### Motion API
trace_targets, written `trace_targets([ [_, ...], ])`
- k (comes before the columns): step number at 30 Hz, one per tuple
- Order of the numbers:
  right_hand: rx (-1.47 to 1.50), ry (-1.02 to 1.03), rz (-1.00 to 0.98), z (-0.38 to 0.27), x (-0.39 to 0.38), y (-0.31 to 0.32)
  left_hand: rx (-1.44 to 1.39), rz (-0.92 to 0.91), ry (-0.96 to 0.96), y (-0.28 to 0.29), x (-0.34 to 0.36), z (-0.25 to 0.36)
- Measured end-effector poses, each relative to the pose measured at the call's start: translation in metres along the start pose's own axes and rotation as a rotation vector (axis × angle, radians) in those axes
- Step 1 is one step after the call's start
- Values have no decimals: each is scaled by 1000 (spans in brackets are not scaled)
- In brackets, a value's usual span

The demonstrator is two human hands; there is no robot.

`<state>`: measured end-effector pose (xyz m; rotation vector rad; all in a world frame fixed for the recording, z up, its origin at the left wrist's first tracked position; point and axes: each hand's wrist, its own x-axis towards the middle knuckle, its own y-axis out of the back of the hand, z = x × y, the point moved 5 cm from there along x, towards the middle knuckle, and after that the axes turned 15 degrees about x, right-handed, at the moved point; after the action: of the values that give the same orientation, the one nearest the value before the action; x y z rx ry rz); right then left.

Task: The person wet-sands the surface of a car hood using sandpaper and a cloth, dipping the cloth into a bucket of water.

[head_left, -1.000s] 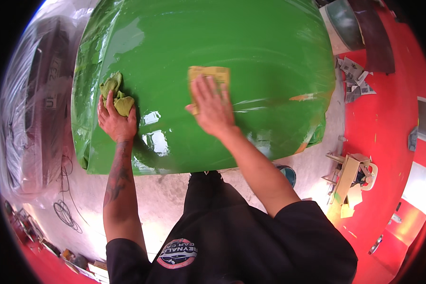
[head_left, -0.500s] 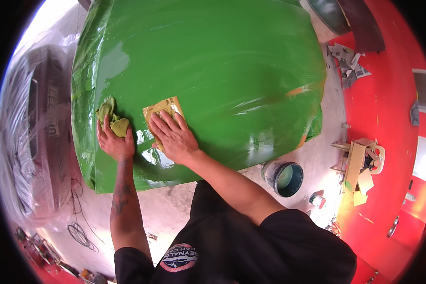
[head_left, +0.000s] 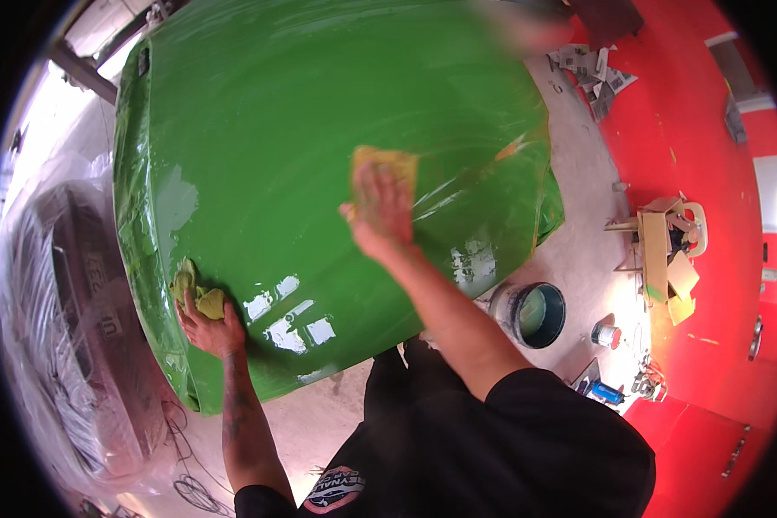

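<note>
A broad, glossy green car panel spreads before me, wet in places. My right hand lies over a yellow sheet of sandpaper, fingers stretched along it and pressing it to the panel; motion blurs both a little. The thumb sits by the sheet's left edge. Nearer the panel's left side, my left hand has its fingers on a crumpled yellow-green cloth, which rests on the wet surface. Part of the cloth is hidden under the fingers.
Past the panel's near right edge stands a dark bucket of cloudy liquid, with a small can beside it. A chair with cardboard stands farther right. Left is a plastic-wrapped vehicle; a cable lies on the floor.
My right hand has slid the sandpaper away from me and to the right, apart from the cloth. My left hand stays on the cloth. The whole view has shifted.
</note>
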<state>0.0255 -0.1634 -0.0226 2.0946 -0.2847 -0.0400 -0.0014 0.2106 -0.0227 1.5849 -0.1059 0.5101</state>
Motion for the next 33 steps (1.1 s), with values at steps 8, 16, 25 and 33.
trace_targets([
  [8,33,491,-543,-97,-63,-44,-19,51,-68,-1,4,-2],
  [16,-204,54,-202,133,65,64,-49,7,-9,7,-1,27],
  [25,2,-335,-40,387,170,191,-18,16,-119,31,-50,233],
  [33,-9,319,-251,185,124,115,-47,17,-136,34,-44,416],
])
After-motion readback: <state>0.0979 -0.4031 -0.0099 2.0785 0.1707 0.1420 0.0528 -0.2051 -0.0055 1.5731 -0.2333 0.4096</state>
